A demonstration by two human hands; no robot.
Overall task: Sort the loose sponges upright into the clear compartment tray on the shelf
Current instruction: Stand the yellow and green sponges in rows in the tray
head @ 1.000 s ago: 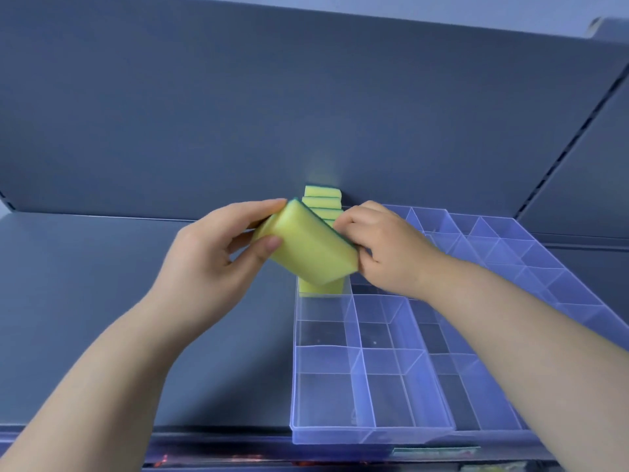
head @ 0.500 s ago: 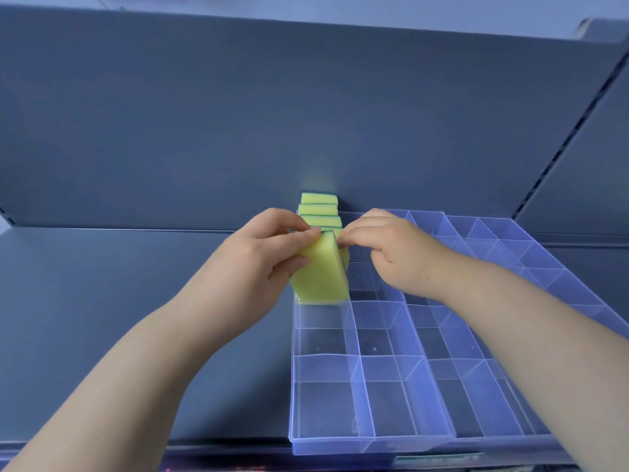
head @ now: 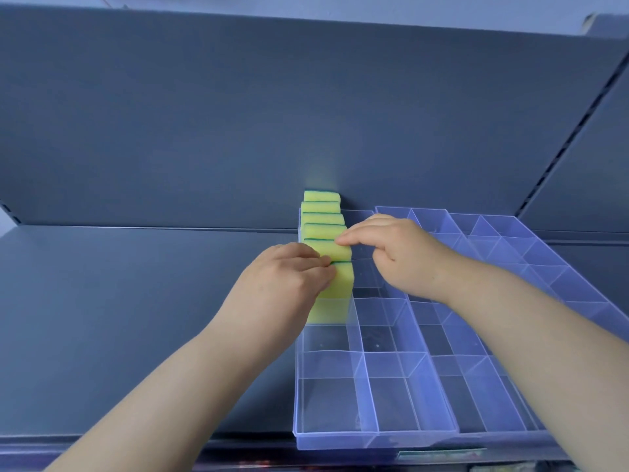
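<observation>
Two hands: both reach over the far left part of the clear compartment tray (head: 374, 441), one on each side of its left column.
Tray: it lies flat on the grey shelf (head: 136, 318), its near rim at the shelf's front edge and its far end by the back panel (head: 306, 114).
Row of sponges (head: 321, 207): yellow with thin green scouring layers, they stand upright on edge one behind another in the far half of the tray's left column; the rearmost stands at the tray's far end.
Front sponge (head: 337, 294): it is the nearest of the row, upright, with its broad yellow face turned toward the tray's near rim and its base inside the left column, against the sponge behind it.
Left hand (head: 282, 281): it comes in over the tray's left wall; its curled fingers and thumb pinch the upper left corner of the front sponge.
Right hand (head: 405, 257): it hangs above the tray's second column; the index finger stretches out and touches the sponge tops just behind the front sponge, while the other fingers curl loosely and grip nothing.
Near compartments: bare clear plastic shows from the front sponge to the tray's near rim.
</observation>
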